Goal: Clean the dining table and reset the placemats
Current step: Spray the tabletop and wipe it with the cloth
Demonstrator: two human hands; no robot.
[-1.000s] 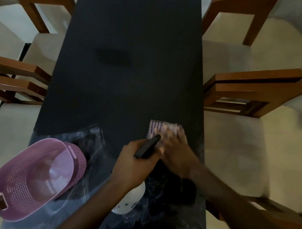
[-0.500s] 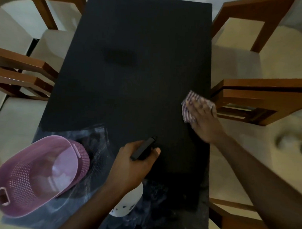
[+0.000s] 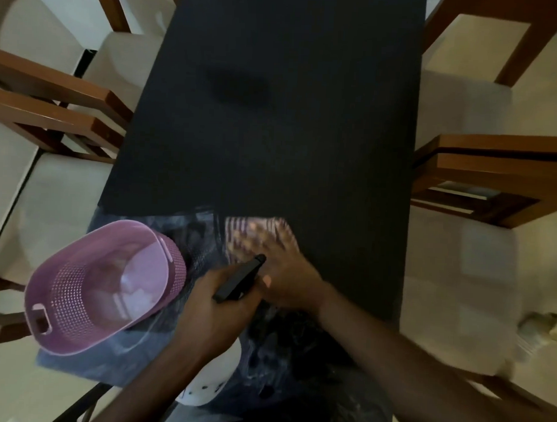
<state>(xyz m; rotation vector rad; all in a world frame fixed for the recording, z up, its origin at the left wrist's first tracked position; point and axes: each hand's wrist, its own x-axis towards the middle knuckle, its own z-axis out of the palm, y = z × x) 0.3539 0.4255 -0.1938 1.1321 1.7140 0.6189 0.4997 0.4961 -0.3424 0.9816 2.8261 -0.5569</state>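
Observation:
A black dining table [image 3: 289, 123] runs away from me down the middle of the view. My right hand [image 3: 284, 268] presses a red-and-white checked cloth [image 3: 241, 231] flat on the table near its front; the cloth is blurred by motion. My left hand [image 3: 216, 313] grips a white spray bottle [image 3: 214, 385] by its black trigger head [image 3: 240, 277], held just in front of my right hand. Most of the bottle's body is hidden by my left forearm.
A pink perforated plastic basket [image 3: 101, 286] lies tilted on a glossy patterned mat [image 3: 133, 360] at the table's front left. Wooden chairs with cream seats stand along the left side [image 3: 53, 108] and the right side [image 3: 493, 174].
My right hand swept the cloth from the table's right edge back left and toward me, to just beyond the spray bottle's head. My left hand kept the bottle in about the same place.

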